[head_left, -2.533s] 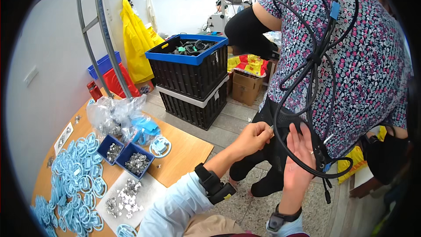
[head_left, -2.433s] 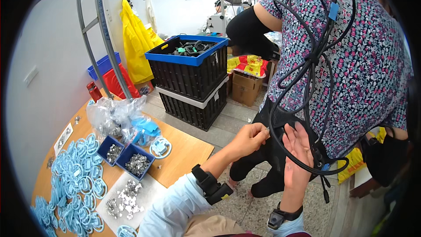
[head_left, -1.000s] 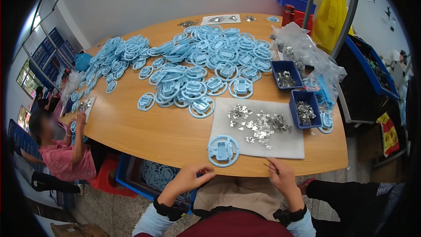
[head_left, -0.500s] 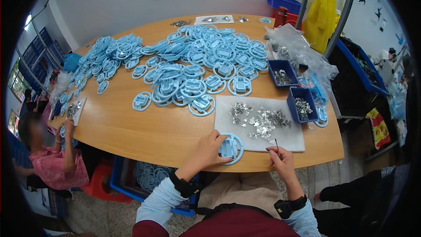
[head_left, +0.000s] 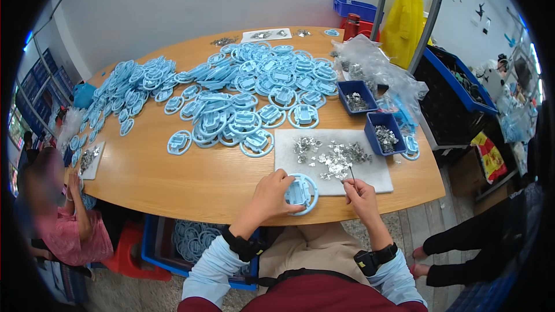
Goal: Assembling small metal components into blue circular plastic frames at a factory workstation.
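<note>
My left hand [head_left: 269,195] is closed around the rim of a light blue plastic wheel-shaped part [head_left: 310,203]. That part lies at the table's front edge, by the near left corner of a white mat [head_left: 376,182]. Over the mat's near edge, my right hand [head_left: 361,195] pinches a thin dark stick-like tool [head_left: 351,171]. The tool points up toward a pile of small shiny metal pieces [head_left: 336,166] spread on the mat. Whether its tip touches any piece is too small to tell.
Heaps of blue wheel-shaped parts [head_left: 254,72] cover the table's middle and far left. Two dark blue bins [head_left: 384,145] of metal pieces stand right of the mat, near a clear plastic bag [head_left: 376,58]. A seated person [head_left: 72,228] works at the left; another stands at right.
My right hand has moved forward with the tool, bringing its tip closer to the metal pieces. My left hand keeps its hold on the blue part. The whole view has shifted slightly.
</note>
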`<action>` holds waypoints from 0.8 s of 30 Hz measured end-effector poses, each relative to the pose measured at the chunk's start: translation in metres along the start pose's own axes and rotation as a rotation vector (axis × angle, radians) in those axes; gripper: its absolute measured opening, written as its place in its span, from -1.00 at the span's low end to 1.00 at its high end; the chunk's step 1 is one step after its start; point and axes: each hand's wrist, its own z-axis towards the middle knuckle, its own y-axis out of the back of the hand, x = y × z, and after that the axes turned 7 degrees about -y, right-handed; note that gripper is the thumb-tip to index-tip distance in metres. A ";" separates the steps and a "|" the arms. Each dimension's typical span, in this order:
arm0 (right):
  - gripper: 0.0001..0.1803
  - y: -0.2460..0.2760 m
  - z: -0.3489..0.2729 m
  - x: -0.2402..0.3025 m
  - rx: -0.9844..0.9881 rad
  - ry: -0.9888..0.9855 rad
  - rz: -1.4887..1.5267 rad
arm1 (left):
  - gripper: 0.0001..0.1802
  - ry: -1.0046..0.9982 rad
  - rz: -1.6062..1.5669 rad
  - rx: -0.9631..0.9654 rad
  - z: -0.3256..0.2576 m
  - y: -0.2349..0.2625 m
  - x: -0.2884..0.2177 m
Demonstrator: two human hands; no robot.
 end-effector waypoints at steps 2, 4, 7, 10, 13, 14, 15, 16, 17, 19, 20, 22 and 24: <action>-0.79 0.010 -0.002 -0.009 -0.038 -0.013 -0.025 | -0.28 0.001 -0.029 0.009 -0.003 -0.007 0.000; -0.81 0.021 0.004 -0.017 -0.070 -0.027 -0.050 | -0.31 0.012 -0.039 -0.086 -0.009 -0.013 -0.003; -0.81 0.038 0.015 -0.022 -0.200 0.081 -0.175 | -0.33 -0.002 -0.040 -0.135 -0.008 -0.016 -0.007; -0.81 0.052 0.024 -0.016 -0.261 0.105 -0.137 | -0.30 -0.014 -0.028 -0.149 -0.006 -0.025 -0.006; -0.81 0.063 0.032 -0.020 -0.285 0.115 -0.227 | -0.22 -0.008 -0.069 -0.184 -0.009 -0.039 -0.001; -0.81 0.065 0.034 -0.021 -0.295 0.135 -0.276 | -0.22 -0.011 -0.072 -0.181 -0.010 -0.042 -0.003; -0.81 0.066 0.036 -0.021 -0.303 0.154 -0.325 | -0.17 0.011 -0.055 -0.207 -0.012 -0.044 -0.005; -0.81 0.066 0.037 -0.020 -0.307 0.150 -0.327 | -0.12 0.034 -0.039 -0.233 -0.013 -0.045 -0.007; -0.81 0.064 0.040 -0.018 -0.293 0.164 -0.387 | -0.12 0.032 -0.043 -0.229 -0.013 -0.046 -0.007; -0.81 0.059 0.047 -0.014 -0.282 0.177 -0.452 | -0.08 0.090 -0.076 -0.229 -0.013 -0.048 -0.004; -0.81 0.054 0.051 -0.012 -0.257 0.195 -0.544 | -0.08 0.088 -0.081 -0.228 -0.014 -0.048 -0.004; -0.82 0.045 0.058 -0.008 -0.234 0.213 -0.638 | -0.10 0.081 -0.069 -0.212 -0.015 -0.047 -0.004; -0.82 0.037 0.064 -0.006 -0.287 0.192 -0.788 | -0.13 0.075 -0.054 -0.205 -0.016 -0.047 -0.003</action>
